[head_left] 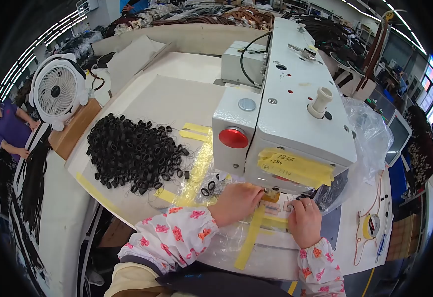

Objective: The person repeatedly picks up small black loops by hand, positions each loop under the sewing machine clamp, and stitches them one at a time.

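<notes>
My left hand (237,203) is closed, its fingertips pinched together beneath the head of a white sewing machine (300,114). Whatever those fingertips grip is too small or hidden to tell. On the other side of the work spot, my right hand (305,222) curls its fingers down, and a ring shows on one finger. Something dark lies just behind its fingertips; I cannot make out what it holds. Between the hands are a small brass-coloured part (271,196) and a strip of yellow tape (250,240). A few black loops (208,189) lie left of my left hand.
A large heap of black loops (132,153) covers the table's left side. Beyond it stands a white fan (57,91). To the right are a tape roll (371,226), a blue pen (381,246) and clear plastic (367,133). A person in purple (11,126) is at far left.
</notes>
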A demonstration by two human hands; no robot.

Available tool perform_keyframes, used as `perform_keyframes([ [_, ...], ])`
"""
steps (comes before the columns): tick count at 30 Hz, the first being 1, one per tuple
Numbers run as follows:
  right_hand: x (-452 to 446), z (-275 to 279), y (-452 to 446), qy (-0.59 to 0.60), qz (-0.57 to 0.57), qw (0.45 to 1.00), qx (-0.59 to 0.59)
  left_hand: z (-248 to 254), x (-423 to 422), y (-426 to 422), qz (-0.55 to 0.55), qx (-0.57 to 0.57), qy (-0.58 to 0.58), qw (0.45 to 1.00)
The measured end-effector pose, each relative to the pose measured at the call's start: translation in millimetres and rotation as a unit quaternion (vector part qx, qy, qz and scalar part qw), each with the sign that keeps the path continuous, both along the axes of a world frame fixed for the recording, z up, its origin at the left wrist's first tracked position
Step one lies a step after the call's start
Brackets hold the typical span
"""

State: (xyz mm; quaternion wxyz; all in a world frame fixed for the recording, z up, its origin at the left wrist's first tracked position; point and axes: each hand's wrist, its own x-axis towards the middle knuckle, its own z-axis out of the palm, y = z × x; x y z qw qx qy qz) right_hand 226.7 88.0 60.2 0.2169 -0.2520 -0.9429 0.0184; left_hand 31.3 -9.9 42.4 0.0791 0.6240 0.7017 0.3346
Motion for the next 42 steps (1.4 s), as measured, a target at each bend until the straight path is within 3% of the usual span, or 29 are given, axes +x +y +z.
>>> perform_keyframes([
  [2,-6.8,3.3,0.9,0.063,0.044,0.997,-0.027,-10.6,-1.1,3.6,0.003,0.114,0.002,0.993],
  [5,-23.3,9.6,-5.8,0.133,0.068,0.985,-0.090,-5.1,-2.5,0.2,0.006,0.104,-0.015,0.994],
  [7,-28.8,5.4,-9.0,0.107,0.032,0.982,-0.155,-3.7,-4.3,0.4,-0.002,0.124,-0.018,0.992],
  [8,-29.9,6.9,-11.0,0.095,0.016,0.983,-0.157,2.1,-5.2,-1.2,-0.014,0.121,-0.034,0.992],
  [10,-30.0,7.7,-13.9,0.174,0.059,0.946,-0.267,9.8,-6.9,-3.8,-0.045,0.031,-0.068,0.996],
  [13,-31.8,-3.2,-13.8,0.222,0.082,0.929,-0.285,4.8,-11.1,0.1,-0.079,0.023,-0.124,0.989],
  [16,-35.2,-8.1,-18.9,0.207,0.077,0.929,-0.297,30.3,-4.4,-3.0,-0.083,-0.051,-0.196,0.976],
  [21,-40.9,-10.4,-20.7,0.157,0.164,0.957,-0.179,20.4,-8.6,-3.9,-0.105,-0.093,-0.103,0.985],
  [24,-43.7,-6.1,-21.4,0.135,0.214,0.965,-0.069,22.5,-9.5,-6.3,-0.124,-0.040,-0.114,0.985],
  [28,-47.7,-3.3,-24.5,0.134,0.217,0.965,-0.053,9.5,-16.3,-5.6,-0.145,-0.047,-0.106,0.983],
  [34,-42.1,-7.7,-22.7,0.115,0.186,0.973,-0.067,8.1,-13.9,-4.2,-0.131,-0.016,-0.110,0.985],
  [37,-37.0,-13.6,-20.0,0.122,0.161,0.970,-0.138,19.2,-12.1,-6.0,-0.123,-0.084,-0.171,0.974],
  [39,-39.8,-8.1,-18.4,0.180,0.201,0.948,-0.169,23.0,-10.6,-5.7,-0.122,-0.063,-0.184,0.973],
  [42,-41.3,-14.6,-17.0,0.165,0.142,0.948,-0.234,0.8,-7.6,-1.3,-0.083,-0.007,-0.144,0.986],
])
